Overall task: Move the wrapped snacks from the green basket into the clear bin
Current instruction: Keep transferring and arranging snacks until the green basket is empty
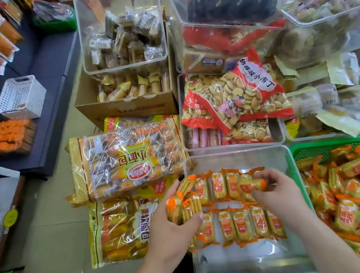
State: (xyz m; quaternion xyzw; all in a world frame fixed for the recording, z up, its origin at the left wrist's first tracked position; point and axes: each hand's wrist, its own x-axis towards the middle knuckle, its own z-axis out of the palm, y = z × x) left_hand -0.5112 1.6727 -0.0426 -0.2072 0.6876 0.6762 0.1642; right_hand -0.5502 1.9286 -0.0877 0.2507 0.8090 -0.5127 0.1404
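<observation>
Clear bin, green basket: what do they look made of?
Clear bin: looks like rigid transparent plastic with a glossy finish; its walls are see-through and show glare around the snacks inside. Green basket: probably moulded plastic with a duller finish and a perforated lattice wall.

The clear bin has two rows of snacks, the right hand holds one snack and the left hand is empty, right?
No. In the head view the left hand is not empty: it grips a stack of wrapped snacks. The clear bin does have two rows, and the right hand holds one snack.
</observation>
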